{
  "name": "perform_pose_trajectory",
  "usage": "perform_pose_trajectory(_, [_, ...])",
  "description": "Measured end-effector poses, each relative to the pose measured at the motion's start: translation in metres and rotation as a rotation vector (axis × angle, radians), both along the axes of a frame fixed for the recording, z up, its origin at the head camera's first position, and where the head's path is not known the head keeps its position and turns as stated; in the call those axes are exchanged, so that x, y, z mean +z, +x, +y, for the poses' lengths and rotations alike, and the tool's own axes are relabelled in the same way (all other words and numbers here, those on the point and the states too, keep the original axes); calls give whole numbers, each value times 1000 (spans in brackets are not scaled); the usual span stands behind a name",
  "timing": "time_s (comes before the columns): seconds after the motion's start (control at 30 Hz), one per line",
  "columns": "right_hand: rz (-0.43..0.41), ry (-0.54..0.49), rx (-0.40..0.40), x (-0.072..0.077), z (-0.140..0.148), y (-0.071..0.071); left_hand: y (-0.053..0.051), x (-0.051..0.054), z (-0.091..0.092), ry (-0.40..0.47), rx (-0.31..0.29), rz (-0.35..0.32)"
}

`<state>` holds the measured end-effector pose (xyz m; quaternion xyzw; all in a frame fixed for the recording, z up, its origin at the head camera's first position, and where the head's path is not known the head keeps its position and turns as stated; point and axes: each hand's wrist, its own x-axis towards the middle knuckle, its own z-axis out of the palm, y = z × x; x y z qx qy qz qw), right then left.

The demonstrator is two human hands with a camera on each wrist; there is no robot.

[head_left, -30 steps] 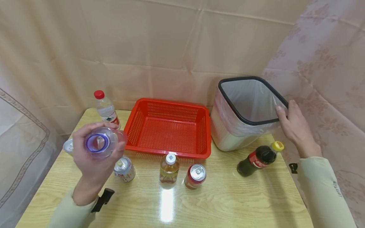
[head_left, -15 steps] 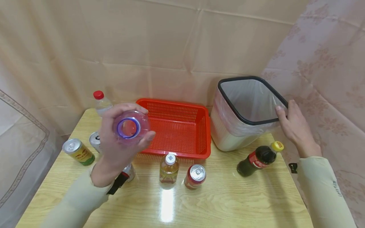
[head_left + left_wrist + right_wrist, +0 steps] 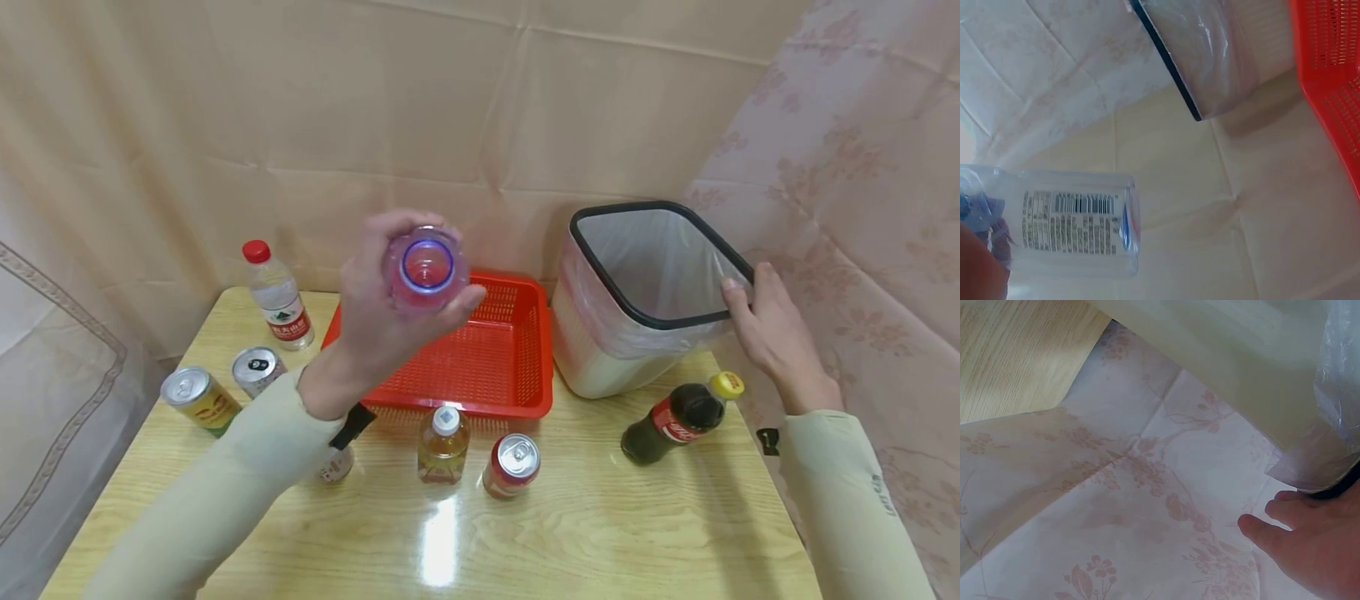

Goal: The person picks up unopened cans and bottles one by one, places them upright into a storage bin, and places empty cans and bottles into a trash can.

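Observation:
My left hand grips a clear plastic bottle, above the left part of the red basket. No cap is on the bottle, and a blue ring circles its mouth, which faces the head camera. In the left wrist view its barcode label shows. My right hand holds the right corner of a trash bin, thumb inside the black rim and fingers outside. A clear plastic liner hangs over that rim.
On the left stand a red-capped water bottle, a yellow can and a silver can. An amber drink bottle and a red can stand before the basket. A cola bottle lies at right.
My left hand has carried the clear bottle right and away from me, from the table's left side to above the basket. My right hand has stayed on the bin's rim.

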<state>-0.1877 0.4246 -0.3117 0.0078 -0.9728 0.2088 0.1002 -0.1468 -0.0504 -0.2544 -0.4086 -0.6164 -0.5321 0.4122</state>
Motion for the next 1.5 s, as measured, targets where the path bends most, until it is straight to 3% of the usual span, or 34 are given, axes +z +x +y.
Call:
perform_pose_trajectory(0.37, [2, 6, -7, 0, 2, 1, -41, 7, 49, -109, -121, -16])
perform_pose_trajectory(0.53, [-7, 7, -18, 0, 2, 1, -56, 13, 76, -145, -171, -127])
perform_pose_trajectory(0.67, [-9, 4, -13, 1, 1, 2, -63, 19, 95, -189, -193, -222])
perform_pose_trajectory(0.87, [-26, -14, 1, 2, 0, 1, -67, 29, 122, -236, -219, -328])
perform_pose_trajectory(1.0, [-9, -13, 9, 2, -2, -1, -69, 34, 138, -269, -238, -347])
perform_pose_trajectory(1.17, [14, -5, 13, 0, -4, -2, -75, 33, 154, -333, -204, -388])
perform_pose_trajectory(1.33, [-5, -8, 9, 0, -6, -3, -80, 26, 168, -423, -191, -504])
perform_pose_trajectory(1.5, [-24, -14, 7, 2, -5, -1, -86, 17, 177, -502, -113, -578])
